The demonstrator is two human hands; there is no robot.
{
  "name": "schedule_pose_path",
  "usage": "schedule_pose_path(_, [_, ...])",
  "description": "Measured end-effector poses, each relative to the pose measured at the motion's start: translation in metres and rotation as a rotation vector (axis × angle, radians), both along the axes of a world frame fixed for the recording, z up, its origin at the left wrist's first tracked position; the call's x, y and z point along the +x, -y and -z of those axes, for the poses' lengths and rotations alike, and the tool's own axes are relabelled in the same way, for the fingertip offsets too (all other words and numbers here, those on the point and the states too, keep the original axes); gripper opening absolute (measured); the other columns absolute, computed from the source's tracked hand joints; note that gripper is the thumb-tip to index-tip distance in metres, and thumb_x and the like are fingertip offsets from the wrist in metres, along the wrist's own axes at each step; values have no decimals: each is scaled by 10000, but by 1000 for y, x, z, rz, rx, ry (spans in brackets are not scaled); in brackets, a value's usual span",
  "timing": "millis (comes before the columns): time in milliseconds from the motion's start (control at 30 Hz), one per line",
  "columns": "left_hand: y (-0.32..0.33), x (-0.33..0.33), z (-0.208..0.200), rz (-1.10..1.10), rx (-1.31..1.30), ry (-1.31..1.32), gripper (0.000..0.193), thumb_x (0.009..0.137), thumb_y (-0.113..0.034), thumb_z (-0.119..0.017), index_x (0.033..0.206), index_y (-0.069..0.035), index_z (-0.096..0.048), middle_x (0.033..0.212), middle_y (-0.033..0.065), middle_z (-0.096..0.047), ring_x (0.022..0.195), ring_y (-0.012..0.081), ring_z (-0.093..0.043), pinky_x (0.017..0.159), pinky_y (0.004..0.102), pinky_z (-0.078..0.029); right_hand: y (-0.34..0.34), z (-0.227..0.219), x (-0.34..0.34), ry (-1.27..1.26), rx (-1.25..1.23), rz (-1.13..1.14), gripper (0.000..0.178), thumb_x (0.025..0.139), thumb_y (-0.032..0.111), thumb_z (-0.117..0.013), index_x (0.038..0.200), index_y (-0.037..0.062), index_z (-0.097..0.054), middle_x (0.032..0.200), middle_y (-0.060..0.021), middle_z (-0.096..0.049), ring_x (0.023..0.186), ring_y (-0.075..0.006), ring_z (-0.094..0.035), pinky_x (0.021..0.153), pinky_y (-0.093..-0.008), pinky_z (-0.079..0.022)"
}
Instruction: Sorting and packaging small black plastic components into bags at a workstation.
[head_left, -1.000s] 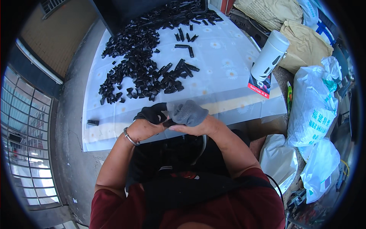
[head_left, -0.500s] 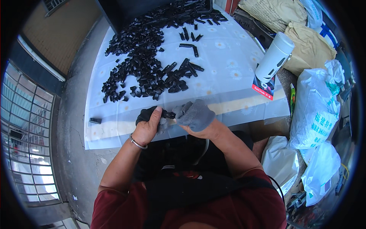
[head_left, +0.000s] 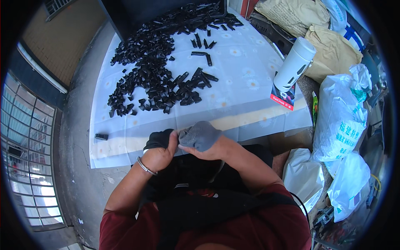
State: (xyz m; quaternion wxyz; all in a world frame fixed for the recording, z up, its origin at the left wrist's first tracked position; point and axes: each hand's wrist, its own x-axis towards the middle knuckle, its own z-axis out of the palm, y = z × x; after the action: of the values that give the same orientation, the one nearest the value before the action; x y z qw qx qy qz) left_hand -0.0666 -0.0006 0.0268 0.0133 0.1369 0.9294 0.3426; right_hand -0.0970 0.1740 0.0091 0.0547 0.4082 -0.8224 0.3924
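My left hand (head_left: 160,146), in a dark glove with the thumb bare, is closed at the table's near edge. Pressed against it from the right is my right hand (head_left: 202,139), in a grey dotted glove, its fingers curled shut. The small black plastic part seen between them half a second ago is now covered by the fingers. Beyond my hands lies a large heap of small black plastic pieces (head_left: 152,79). Longer black clip-like parts (head_left: 198,79) lie at the heap's right side. One single black piece (head_left: 101,136) sits apart near the left front edge.
A pale flower-patterned cloth (head_left: 237,100) covers the table. A dark open bin (head_left: 125,18) spills parts at the back. At the right stands a white bottle (head_left: 295,64) on a red and black card (head_left: 282,100). White plastic bags (head_left: 339,121) and paper sacks (head_left: 329,54) crowd the right side.
Both hands have come closer together and slightly lower, hiding the black plastic part that showed between them. The whole view has shifted slightly; the heap looks the same.
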Motion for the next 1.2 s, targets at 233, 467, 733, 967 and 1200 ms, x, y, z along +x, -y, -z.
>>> schedule_pose_path(233, [-5, -21, -3, 143, -316, -179, 247, 824, -291, -516, 818, -51, -572, 820, 167, -584, 705, 331, -580, 627, 403, -459, -37, 19, -108, -416, 335, 653, 312, 722, 55, -510, 1014, 129, -589, 875, -134, -599, 868, -305, -562, 728, -399, -454])
schedule_pose_path(467, [-42, -89, 23, 10, -371, -412, 252, 725, -153, -585, 969, -95, -586, 879, 140, -592, 765, 297, -588, 640, 385, -477, -21, 1, -118, -142, 561, 547, 378, 684, 1, -507, 1028, 132, -593, 939, -128, -593, 889, -317, -554, 736, -406, -453])
schedule_pose_path(733, [3, -69, 45, -11, -328, -556, 211, 733, -65, -535, 934, -67, -597, 889, 146, -594, 798, 311, -581, 693, 374, -482, -42, 11, -66, -269, 346, 438, 276, 696, 60, -530, 951, 97, -626, 972, -120, -596, 918, -293, -541, 794, -398, -436])
schedule_pose_path(967, [5, -70, 46, -61, -412, -544, 334, 731, -45, -488, 1057, -68, -554, 919, 153, -585, 801, 317, -584, 700, 376, -487, -44, 26, -76, -537, 238, 376, 189, 698, 77, -540, 871, 87, -616, 925, -103, -595, 885, -287, -547, 775, -395, -442])
schedule_pose_path(1200, [8, -64, 39, -176, -442, -470, 263, 731, -47, -498, 972, -76, -600, 904, 150, -602, 802, 304, -593, 696, 369, -490, -39, 17, -70, -482, 163, 373, 174, 704, 78, -545, 870, 88, -596, 962, -97, -586, 849, -297, -551, 758, -404, -432])
